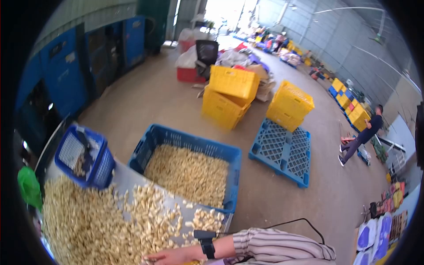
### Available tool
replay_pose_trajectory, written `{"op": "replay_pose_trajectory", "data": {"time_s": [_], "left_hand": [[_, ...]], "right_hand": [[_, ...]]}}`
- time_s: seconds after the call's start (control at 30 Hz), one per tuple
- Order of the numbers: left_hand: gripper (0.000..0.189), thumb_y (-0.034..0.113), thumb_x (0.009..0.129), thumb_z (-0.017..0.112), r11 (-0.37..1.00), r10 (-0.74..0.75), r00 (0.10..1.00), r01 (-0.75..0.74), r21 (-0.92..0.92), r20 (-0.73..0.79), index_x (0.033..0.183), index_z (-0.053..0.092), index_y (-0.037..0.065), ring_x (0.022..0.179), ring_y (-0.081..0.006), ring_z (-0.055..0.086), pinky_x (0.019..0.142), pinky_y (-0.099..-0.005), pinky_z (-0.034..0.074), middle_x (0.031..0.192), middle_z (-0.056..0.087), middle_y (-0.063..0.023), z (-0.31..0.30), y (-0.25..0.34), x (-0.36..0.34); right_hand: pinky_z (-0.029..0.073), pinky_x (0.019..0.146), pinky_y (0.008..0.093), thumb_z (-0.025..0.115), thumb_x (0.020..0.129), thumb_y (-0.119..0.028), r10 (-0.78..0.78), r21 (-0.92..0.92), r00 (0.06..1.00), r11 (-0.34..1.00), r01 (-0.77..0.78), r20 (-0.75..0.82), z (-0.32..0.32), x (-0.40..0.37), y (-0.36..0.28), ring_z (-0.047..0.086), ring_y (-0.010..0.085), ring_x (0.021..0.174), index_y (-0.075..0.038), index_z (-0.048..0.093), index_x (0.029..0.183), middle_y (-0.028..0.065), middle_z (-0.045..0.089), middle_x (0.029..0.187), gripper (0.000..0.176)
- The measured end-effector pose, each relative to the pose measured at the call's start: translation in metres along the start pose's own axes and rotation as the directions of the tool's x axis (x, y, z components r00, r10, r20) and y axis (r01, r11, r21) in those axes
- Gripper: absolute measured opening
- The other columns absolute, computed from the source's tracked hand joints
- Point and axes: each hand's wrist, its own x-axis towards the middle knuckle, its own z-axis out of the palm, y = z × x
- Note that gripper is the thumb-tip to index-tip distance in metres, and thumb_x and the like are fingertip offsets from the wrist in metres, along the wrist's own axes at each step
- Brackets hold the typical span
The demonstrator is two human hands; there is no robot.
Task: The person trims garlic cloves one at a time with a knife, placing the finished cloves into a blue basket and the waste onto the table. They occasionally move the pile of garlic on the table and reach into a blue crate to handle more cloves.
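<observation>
Right hand [172, 255], grip flat and empty, rests on pale pieces [88, 221] at the worktop's [128, 179] near edge; low, even sweeps would likely spill fewest.

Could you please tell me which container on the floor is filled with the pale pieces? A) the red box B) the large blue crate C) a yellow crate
B: the large blue crate standing on the floor is filled nearly to its rim with the pale pieces.
</observation>
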Motion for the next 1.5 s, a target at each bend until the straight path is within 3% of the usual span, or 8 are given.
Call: {"op": "replay_pose_trajectory", "data": {"time_s": [0.07, 0.2, 0.57, 0.83, 1.0, 1.07, 1.27, 1.5], "left_hand": [[0.013, 0.006, 0.081, 0.072, 0.995, -0.098, 0.995, 0.098, -0.029, 0.008, 0.087, 0.063, -0.001, 0.065, -0.0113, 0.049, 0.059, -0.0253, 0.044, 0.074, 0.058, -0.0042, -0.007, -0.016, -0.001], [0.019, 0.000, 0.078, 0.068, 0.996, -0.074, 0.996, 0.071, -0.049, -0.053, 0.071, 0.052, 0.008, 0.061, -0.0045, 0.041, 0.053, -0.0212, 0.033, 0.068, 0.048, 0.0040, -0.005, 0.003, -0.007], [0.012, -0.011, 0.074, 0.068, 0.973, 0.004, 0.998, 0.010, -0.231, 0.060, 0.080, 0.062, -0.002, 0.076, -0.0091, 0.061, 0.067, -0.0212, 0.050, 0.085, 0.065, -0.0079, -0.027, -0.007, -0.015], [0.015, -0.006, 0.079, 0.069, 0.943, -0.032, 0.998, 0.047, -0.330, 0.050, 0.087, 0.057, -0.001, 0.079, -0.0096, 0.062, 0.068, -0.0206, 0.051, 0.091, 0.064, -0.0084, -0.035, -0.011, -0.018], [0.017, -0.006, 0.079, 0.069, 0.930, -0.090, 0.996, 0.089, -0.356, 0.013, 0.088, 0.057, 0.000, 0.075, -0.0077, 0.061, 0.065, -0.0190, 0.050, 0.087, 0.063, -0.0060, -0.025, -0.003, -0.020], [0.017, -0.006, 0.078, 0.069, 0.941, -0.099, 0.995, 0.099, -0.325, 0.016, 0.088, 0.057, 0.000, 0.074, -0.0069, 0.061, 0.063, -0.0184, 0.049, 0.087, 0.064, -0.0060, -0.025, -0.004, -0.023], [0.015, -0.006, 0.077, 0.071, 0.978, -0.019, 0.997, 0.034, -0.205, 0.075, 0.083, 0.059, 0.000, 0.071, -0.0054, 0.059, 0.059, -0.0181, 0.047, 0.085, 0.065, -0.0067, -0.024, -0.002, -0.025], [0.019, -0.007, 0.071, 0.074, 0.969, 0.241, 0.966, -0.245, 0.030, 0.096, 0.079, 0.059, 0.002, 0.065, -0.0102, 0.060, 0.055, -0.0219, 0.047, 0.074, 0.064, -0.0075, -0.024, 0.001, -0.018]], "right_hand": [[0.038, 0.052, 0.0202, 0.050, 0.096, -0.027, 0.437, 0.226, 0.899, 0.875, -0.428, 0.009, 0.007, -0.016, -0.027, 0.044, 0.0040, 0.062, -0.016, 0.030, 0.145, -0.0054, 0.047, 0.074, 0.055], [0.040, 0.056, 0.0190, 0.050, 0.093, -0.020, 0.593, 0.211, 0.805, 0.784, -0.583, 0.023, 0.009, -0.011, -0.048, 0.045, 0.0041, 0.068, -0.023, 0.021, 0.148, -0.0030, 0.050, 0.078, 0.063], [0.046, 0.080, 0.0283, 0.060, 0.090, -0.032, 0.356, -0.303, 0.930, 0.899, -0.316, 0.087, 0.006, -0.007, -0.053, 0.056, 0.0116, 0.086, -0.012, 0.023, 0.147, 0.0055, 0.060, 0.101, 0.071], [0.045, 0.072, 0.0219, 0.060, 0.091, -0.024, 0.381, 0.051, 0.894, 0.924, -0.380, -0.236, 0.001, -0.013, -0.055, 0.053, 0.0061, 0.082, -0.006, 0.033, 0.142, 0.0004, 0.058, 0.092, 0.060], [0.046, 0.070, 0.0226, 0.052, 0.096, -0.023, 0.218, -0.255, 0.948, 0.927, -0.276, -0.233, -0.006, -0.015, -0.059, 0.056, 0.0080, 0.076, -0.007, 0.034, 0.142, 0.0049, 0.064, 0.093, 0.052], [0.049, 0.067, 0.0237, 0.045, 0.098, -0.025, 0.494, 0.198, 0.866, 0.859, -0.472, -0.077, -0.002, -0.018, -0.068, 0.059, 0.0105, 0.073, -0.009, 0.028, 0.145, 0.0085, 0.064, 0.097, 0.052], [0.049, 0.052, 0.0237, 0.042, 0.098, -0.023, 0.595, 0.298, 0.772, 0.713, -0.635, 0.223, 0.006, -0.013, -0.087, 0.058, 0.0119, 0.057, -0.011, 0.020, 0.147, 0.0109, 0.063, 0.087, 0.055], [0.050, 0.052, 0.0229, 0.041, 0.100, -0.025, 0.668, 0.359, 0.709, 0.619, -0.698, 0.226, 0.008, -0.010, -0.073, 0.057, 0.0125, 0.053, -0.013, 0.027, 0.145, 0.0063, 0.057, 0.074, 0.049]]}}
